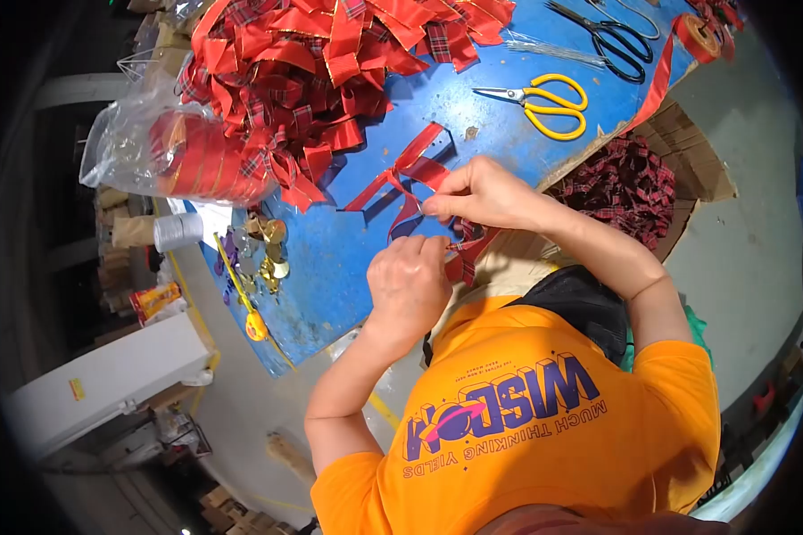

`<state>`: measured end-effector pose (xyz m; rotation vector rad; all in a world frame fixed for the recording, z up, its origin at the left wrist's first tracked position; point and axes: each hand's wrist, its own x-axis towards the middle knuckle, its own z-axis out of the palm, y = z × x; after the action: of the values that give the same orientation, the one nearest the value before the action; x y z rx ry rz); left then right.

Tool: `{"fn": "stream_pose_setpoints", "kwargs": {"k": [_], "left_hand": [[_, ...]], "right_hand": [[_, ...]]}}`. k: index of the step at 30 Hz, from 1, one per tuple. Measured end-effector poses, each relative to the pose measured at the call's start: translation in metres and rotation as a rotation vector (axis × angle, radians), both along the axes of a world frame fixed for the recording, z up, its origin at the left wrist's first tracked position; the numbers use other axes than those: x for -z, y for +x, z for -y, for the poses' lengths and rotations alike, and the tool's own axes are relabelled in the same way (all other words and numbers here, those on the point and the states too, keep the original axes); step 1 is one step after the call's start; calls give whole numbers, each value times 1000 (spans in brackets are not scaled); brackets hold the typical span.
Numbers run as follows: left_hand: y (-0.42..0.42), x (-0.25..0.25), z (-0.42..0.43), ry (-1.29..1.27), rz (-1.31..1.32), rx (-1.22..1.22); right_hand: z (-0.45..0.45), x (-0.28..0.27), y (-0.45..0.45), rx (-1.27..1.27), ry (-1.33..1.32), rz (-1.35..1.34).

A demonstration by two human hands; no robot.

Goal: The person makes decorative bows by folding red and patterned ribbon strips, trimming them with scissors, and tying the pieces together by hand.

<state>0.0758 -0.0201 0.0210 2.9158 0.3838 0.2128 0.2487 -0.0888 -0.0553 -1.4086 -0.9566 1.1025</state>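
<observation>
Orange printed T-shirt point(544, 455), nearside of red-and-tartan ribbon bow point(410, 166) over blue tabletop point(330, 290). Left hand point(409, 283), right hand point(484, 193): fingertips pinched on bow, partly covering it. Red ribbon heap point(317, 67) beyond bow; yellow-handled metal scissors point(521, 94) beyond-right.

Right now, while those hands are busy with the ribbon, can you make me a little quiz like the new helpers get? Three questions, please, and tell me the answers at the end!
1. Pick one: what colour are the handles of the scissors nearer to the right hand?
a) green
b) yellow
c) white

2. True or false: the open cardboard box beside the blue table has plaid pieces inside.

3. In your own words: what are the right hand and the left hand both holding?

Key:
1. b, yellow.
2. True.
3. Red ribbon with plaid parts.
</observation>
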Motion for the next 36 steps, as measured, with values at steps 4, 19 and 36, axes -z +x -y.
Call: {"fn": "stream_pose_setpoints", "kwargs": {"k": [4,19,36], "left_hand": [[6,4,4,41,-65,11],[17,33,0,136,-24,23],[55,6,-62,-143,-156,-283]], "right_hand": [[-11,4,6,-135,-93,-178],[-32,19,10,-176,-238,-197],[-43,29,33,28,-41,-48]]}}
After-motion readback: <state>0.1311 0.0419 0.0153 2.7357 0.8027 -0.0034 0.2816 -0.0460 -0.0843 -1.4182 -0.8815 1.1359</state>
